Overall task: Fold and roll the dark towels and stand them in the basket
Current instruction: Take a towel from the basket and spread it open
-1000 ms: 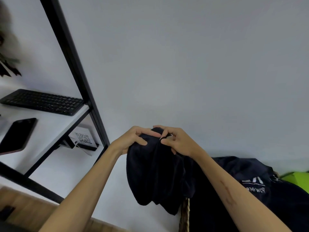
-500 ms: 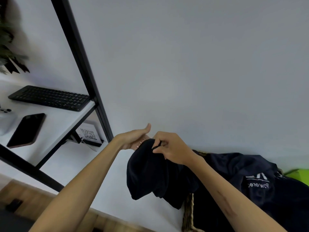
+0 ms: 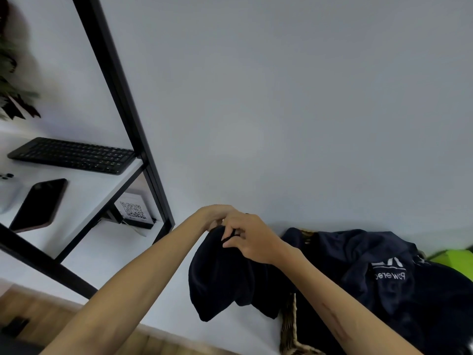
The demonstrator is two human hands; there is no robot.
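The right hand [image 3: 252,240] pinches the top of a dark towel [image 3: 222,275], which hangs bunched in the air left of the basket [image 3: 288,326]. The left hand [image 3: 213,216] sits just behind it at the same gathered top, its grip hidden. More dark cloth [image 3: 384,283] is heaped over the basket.

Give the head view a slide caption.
Both hands hold a dark towel up beside the wicker basket.
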